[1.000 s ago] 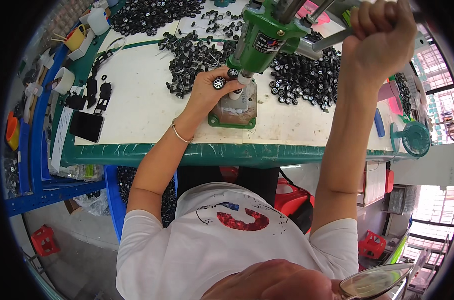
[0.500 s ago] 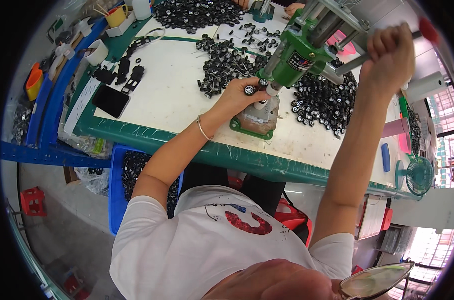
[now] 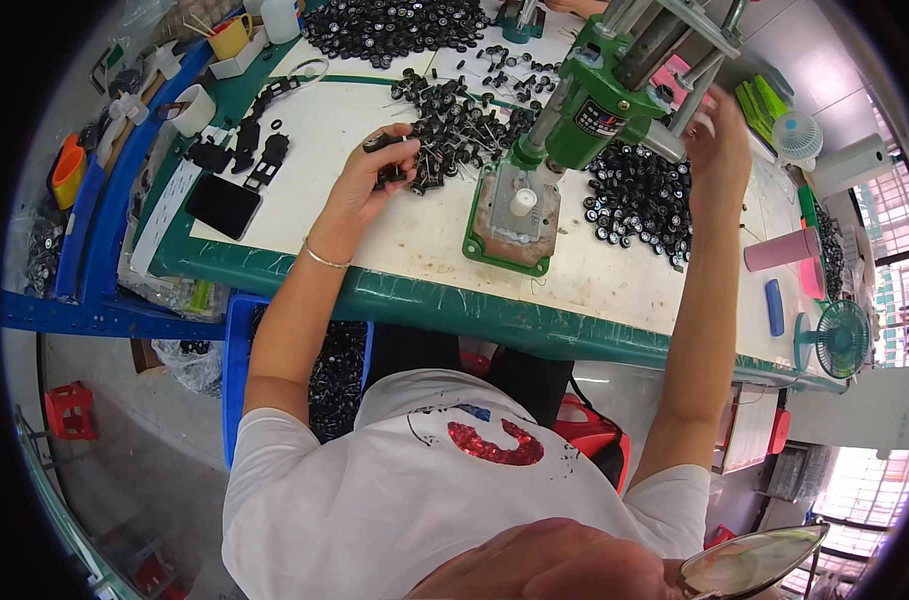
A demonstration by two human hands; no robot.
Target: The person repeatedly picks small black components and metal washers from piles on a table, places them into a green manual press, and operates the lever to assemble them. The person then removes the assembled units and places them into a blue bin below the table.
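A green hand press (image 3: 584, 110) stands on the white table top (image 3: 374, 230), its base plate carrying a white peg (image 3: 521, 203). My left hand (image 3: 369, 180) is left of the press, fingers closed on a small black wheel part at the edge of a pile of black wheels with axles (image 3: 454, 125). My right hand (image 3: 719, 140) is raised beside the press's metal lever (image 3: 689, 95), fingers loosely around it. Another heap of black wheels (image 3: 639, 195) lies right of the press.
A black phone (image 3: 222, 205) and black plastic pieces (image 3: 244, 155) lie at the table's left. A blue bin (image 3: 239, 330) of black parts sits under the table. A pink cup (image 3: 779, 250) and small green fan (image 3: 839, 340) stand at right. More wheels (image 3: 394, 22) are heaped at the back.
My left hand has left the press base and moved left to the wheel pile. My right hand has dropped from a tight grip high on the lever; the view has shifted.
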